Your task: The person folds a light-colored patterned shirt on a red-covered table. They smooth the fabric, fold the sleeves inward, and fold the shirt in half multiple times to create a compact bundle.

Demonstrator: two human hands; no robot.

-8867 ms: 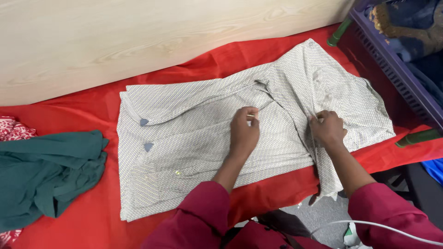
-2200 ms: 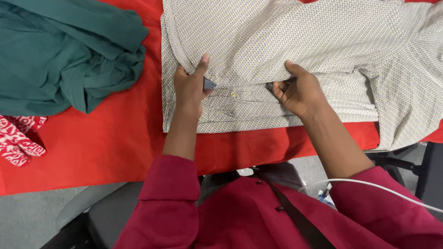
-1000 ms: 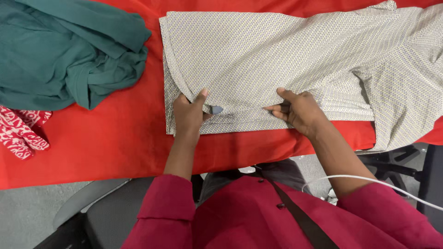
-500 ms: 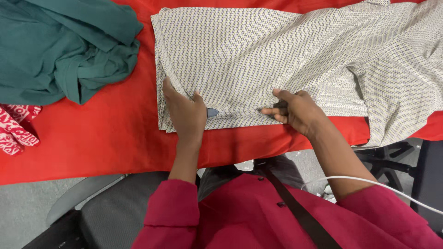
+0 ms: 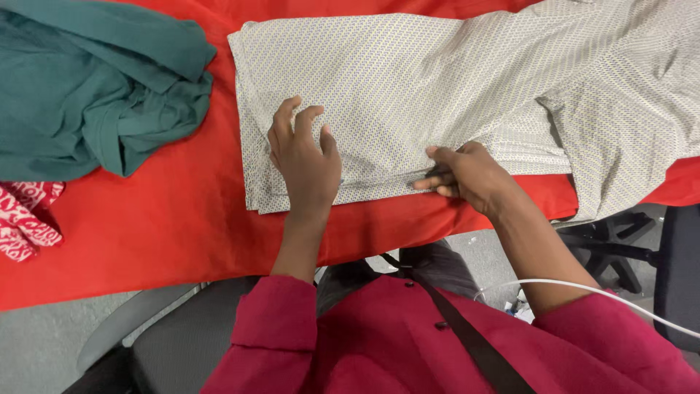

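Head camera is looking down at a thin, pale, dot-patterned cotton shirt [image 5: 437,80] lying folded on the red tablecloth [image 5: 182,211]. The left hand [image 5: 305,162] is pressing flat on it, fingers spread, while the right hand [image 5: 467,175] is pinching the near folded edge. Fabric's looking light, floppy, probably best grabbed along edges. A teal garment [image 5: 95,80] is sitting just left.

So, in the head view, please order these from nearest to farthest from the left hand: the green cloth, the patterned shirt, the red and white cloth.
1. Patterned shirt: directly under the left hand, which lies flat on its near left part.
2. Green cloth: bunched on the red table cover, to the hand's left.
3. Red and white cloth: at the far left edge, beyond the green cloth.
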